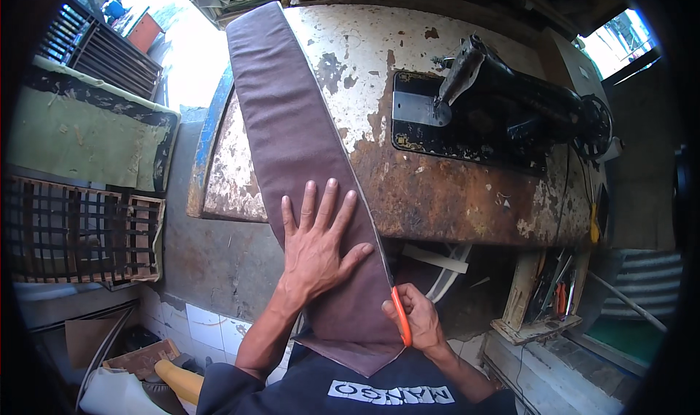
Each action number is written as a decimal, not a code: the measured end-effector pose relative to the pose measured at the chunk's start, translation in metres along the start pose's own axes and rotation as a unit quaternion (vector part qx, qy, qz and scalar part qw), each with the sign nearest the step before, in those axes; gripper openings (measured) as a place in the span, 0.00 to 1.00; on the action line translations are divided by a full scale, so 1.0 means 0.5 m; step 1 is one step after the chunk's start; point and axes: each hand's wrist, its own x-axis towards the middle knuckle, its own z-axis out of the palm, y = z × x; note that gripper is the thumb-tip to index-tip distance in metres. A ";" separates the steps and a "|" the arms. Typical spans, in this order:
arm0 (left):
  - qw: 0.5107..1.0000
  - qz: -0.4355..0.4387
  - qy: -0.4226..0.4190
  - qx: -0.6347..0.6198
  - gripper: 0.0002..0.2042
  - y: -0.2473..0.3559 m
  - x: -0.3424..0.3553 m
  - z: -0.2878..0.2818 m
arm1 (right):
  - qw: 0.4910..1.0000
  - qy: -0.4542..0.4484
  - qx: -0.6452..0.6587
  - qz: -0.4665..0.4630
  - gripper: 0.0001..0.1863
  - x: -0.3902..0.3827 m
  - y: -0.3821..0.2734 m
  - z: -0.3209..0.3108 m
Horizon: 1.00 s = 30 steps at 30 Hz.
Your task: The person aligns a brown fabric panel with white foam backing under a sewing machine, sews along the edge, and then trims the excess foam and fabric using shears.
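A long piece of brown leather-like material (292, 116) runs from the far side of the worn table down to my lap, where its near end folds over. My left hand (317, 251) presses flat on its middle, fingers spread and thumb pointing right. At the right edge of the material, close to my body, my right hand (424, 322) is closed around the orange handles of a pair of scissors (402, 319). Their blades point away from me along that edge and are mostly hidden.
A black sewing machine (525, 98) stands on the peeling table (445, 204), to the right. Slatted frames (80, 233) and a green-covered panel (80, 134) lie at left. Hand tools sit in a wooden holder (514, 298) below the table's right side.
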 end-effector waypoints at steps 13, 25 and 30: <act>1.000 0.014 0.008 -0.007 0.43 -0.003 -0.008 -0.004 | 0.999 0.004 0.024 -0.024 0.24 0.037 -0.027 0.001; 1.000 0.020 -0.001 -0.018 0.43 0.003 -0.031 -0.009 | 1.000 0.005 0.013 0.000 0.25 0.049 -0.042 0.010; 0.999 0.031 -0.006 -0.035 0.43 0.008 -0.043 -0.010 | 0.999 0.018 0.014 -0.025 0.24 0.053 -0.044 0.013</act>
